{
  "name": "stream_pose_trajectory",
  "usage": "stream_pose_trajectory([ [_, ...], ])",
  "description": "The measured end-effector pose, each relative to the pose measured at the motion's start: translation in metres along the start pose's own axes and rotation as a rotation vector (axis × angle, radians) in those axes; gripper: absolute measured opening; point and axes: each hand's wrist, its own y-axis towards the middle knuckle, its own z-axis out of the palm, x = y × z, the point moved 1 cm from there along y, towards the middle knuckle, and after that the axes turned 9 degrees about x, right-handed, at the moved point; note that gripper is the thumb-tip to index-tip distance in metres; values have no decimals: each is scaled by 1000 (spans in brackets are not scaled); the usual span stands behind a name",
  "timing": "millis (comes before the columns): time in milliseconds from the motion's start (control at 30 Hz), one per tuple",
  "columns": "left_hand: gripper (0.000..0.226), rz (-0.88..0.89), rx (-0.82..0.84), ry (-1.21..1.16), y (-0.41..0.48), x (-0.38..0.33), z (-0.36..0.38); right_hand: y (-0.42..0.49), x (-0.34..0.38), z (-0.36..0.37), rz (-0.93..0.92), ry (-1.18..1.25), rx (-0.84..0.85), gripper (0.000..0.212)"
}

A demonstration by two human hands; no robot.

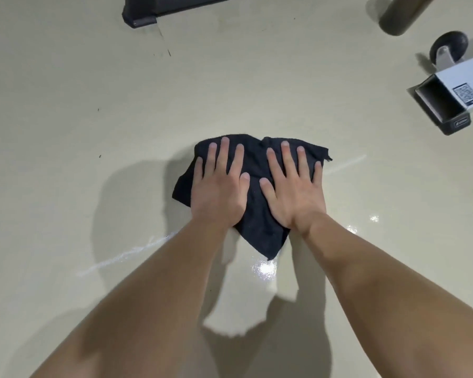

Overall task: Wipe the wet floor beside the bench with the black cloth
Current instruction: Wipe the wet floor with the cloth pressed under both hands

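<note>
A black cloth [255, 162] lies spread on the glossy beige floor in the middle of the view. My left hand [219, 186] presses flat on its left half, fingers spread. On the right half my right hand [292, 192] lies flat the same way. Neither hand grips the cloth; both palms rest on top of it. A wet sheen [263, 268] shines on the floor just below the cloth, and a thin wet streak [126, 255] runs off to the lower left.
A white bench beam with a black end foot [445, 113] and a small wheel [448, 46] sits at the right. A black equipment base [139, 19] stands at the top, with a grey round leg [402, 15] at the top right.
</note>
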Motion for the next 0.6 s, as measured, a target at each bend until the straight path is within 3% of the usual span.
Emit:
stream_pose_trajectory([
  [200, 62, -202, 0, -74, 82, -61, -8, 65, -55, -39, 8, 46, -8, 63],
  [367, 61, 6, 45, 4, 87, -133, 4, 31, -140, -32, 210, 115, 27, 63],
  [600, 63, 179, 43, 28, -6, -131, 25, -56, -109, 13, 330, 192, 51, 63],
])
